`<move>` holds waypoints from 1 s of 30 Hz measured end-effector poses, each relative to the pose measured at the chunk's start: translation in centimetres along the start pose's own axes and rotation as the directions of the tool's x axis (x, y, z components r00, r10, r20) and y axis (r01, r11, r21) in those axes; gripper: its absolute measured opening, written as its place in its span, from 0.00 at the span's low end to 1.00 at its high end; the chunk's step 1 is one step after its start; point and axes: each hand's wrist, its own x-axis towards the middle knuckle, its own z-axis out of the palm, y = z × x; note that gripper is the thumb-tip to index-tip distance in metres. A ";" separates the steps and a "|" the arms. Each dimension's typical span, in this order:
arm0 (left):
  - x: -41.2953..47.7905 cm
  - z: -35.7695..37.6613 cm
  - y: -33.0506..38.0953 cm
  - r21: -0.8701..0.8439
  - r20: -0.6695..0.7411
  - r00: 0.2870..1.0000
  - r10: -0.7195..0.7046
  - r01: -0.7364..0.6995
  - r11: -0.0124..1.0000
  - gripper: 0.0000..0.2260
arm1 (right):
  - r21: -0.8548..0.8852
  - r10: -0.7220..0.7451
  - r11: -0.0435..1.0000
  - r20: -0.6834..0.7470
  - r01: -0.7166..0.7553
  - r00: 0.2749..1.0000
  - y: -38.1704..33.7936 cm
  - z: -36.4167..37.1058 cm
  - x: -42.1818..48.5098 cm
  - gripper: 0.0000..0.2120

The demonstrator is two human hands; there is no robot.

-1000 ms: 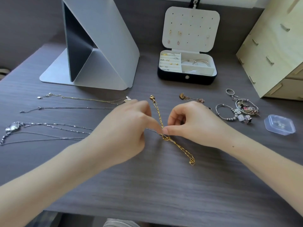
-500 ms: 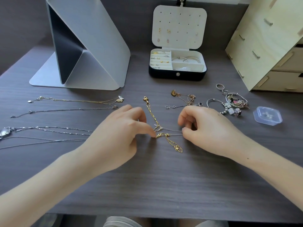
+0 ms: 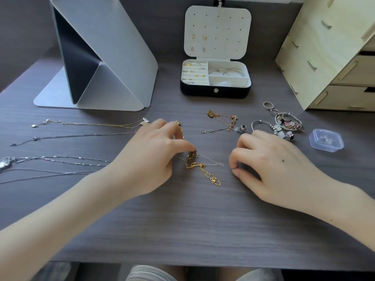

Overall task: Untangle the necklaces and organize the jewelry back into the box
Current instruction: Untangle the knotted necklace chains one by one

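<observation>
Two hands low over the table [image 3: 182, 230], palms down. Left hand [image 3: 150, 157] pinched at thumb and forefinger on the gold chain [image 3: 203, 169], right where that chain bunches and crosses a thin silver chain [image 3: 211, 162]. Rest of the gold chain trailing off toward the near edge, its clasp end poking out behind the left knuckles. Right hand [image 3: 272, 165] curled, thumb and fingertips drawn close together just past the silver chain's right end; cannot tell whether the chain is actually gripped.

Beyond the hands, a rose-gold chain with heart tag [image 3: 223, 118] tangled beside another fine silver strand. To the right of that, a heap of bangles and charms [image 3: 284, 124], then a small clear plastic case [image 3: 326, 140]. Far left, four straightened necklaces [image 3: 81, 134] laid out in rough parallel lines, well apart from the tangle.

At the back of the table, the jewelry box [image 3: 215, 92], black outside, lid upright with a few earrings pinned to it, rings in the left slots and bangles in the rear right compartment. Left of it a folded grey stand [image 3: 113, 57]; right of it a pale wooden drawer unit [image 3: 324, 57].
</observation>
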 end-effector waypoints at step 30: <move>-0.6 -0.1 0.8 0.012 -0.061 0.995 -0.079 0.080 0.997 0.23 | -0.037 0.047 0.998 -0.200 -0.055 0.979 -2.8 -0.4 -2.1 0.16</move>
